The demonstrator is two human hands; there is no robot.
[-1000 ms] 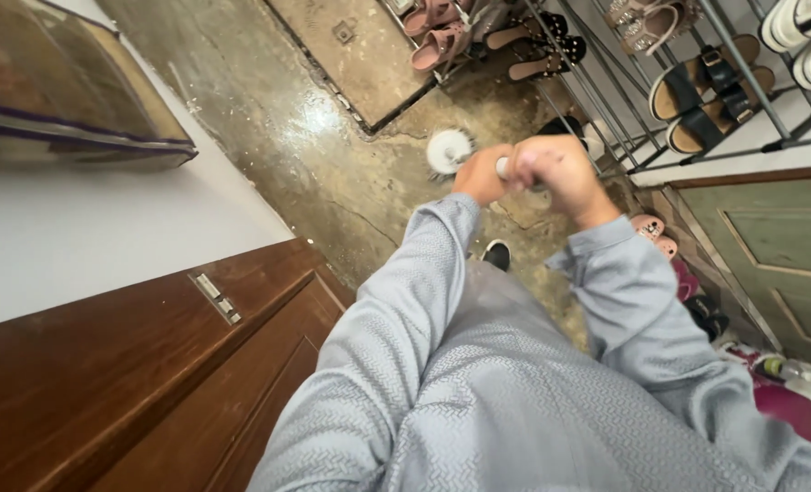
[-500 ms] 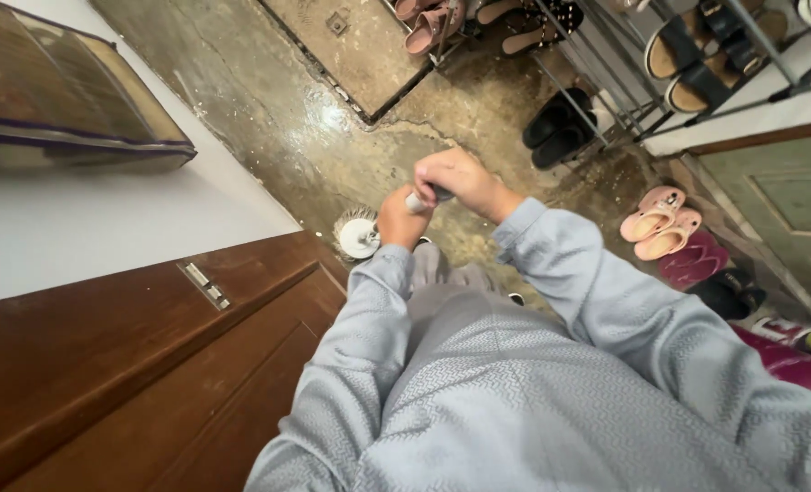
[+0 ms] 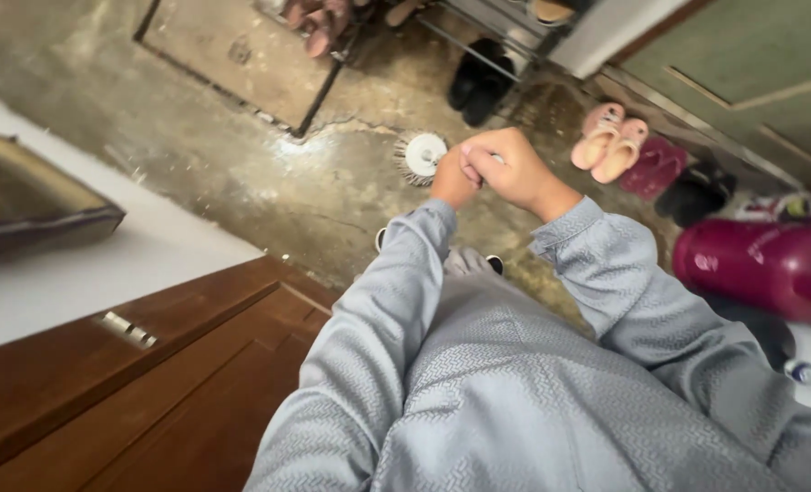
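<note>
Round white brush gripped by both hands, left hand and right hand.

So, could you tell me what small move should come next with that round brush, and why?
Probably draw the round brush back across the wet concrete floor: both the left hand and right hand grip its handle, and its head sits on the wet patch.

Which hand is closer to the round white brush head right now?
Left. The left hand grips the handle right beside the brush head; the right hand grips farther along the handle, on the left hand's far side.
</note>
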